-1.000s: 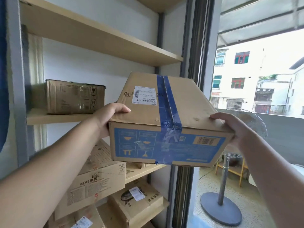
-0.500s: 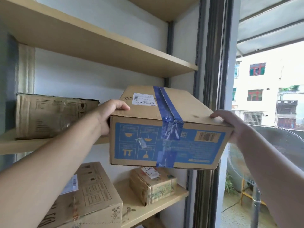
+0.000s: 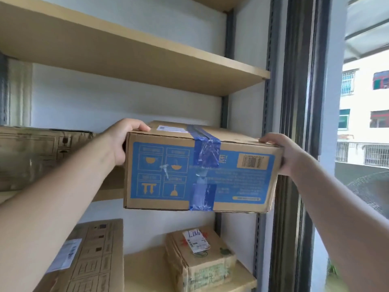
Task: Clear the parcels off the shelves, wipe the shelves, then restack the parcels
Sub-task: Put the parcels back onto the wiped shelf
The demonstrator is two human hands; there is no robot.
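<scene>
I hold a cardboard parcel (image 3: pixel 235 178) with a blue printed side and blue tape at the level of the middle shelf (image 3: pixel 107 193). My left hand (image 3: pixel 123 142) grips its left end, fingers curled over the top edge. My right hand (image 3: pixel 283 152) grips its right end in the same way. The parcel's far end reaches in over the shelf; whether its base rests on the board is hidden. A brown parcel (image 3: pixel 42 157) wrapped in clear tape lies on the same shelf to the left.
The upper shelf (image 3: pixel 147 55) above is bare from below. On the lower shelf (image 3: pixel 145 268) sit a large brown parcel (image 3: pixel 92 258) and a small labelled parcel (image 3: pixel 200 258). A dark window frame (image 3: pixel 299 123) stands close on the right, with a fan (image 3: pixel 370 190) beyond.
Both hands have lifted the blue-taped parcel and carried it forward to the middle shelf. It is now level, with its blue side facing me.
</scene>
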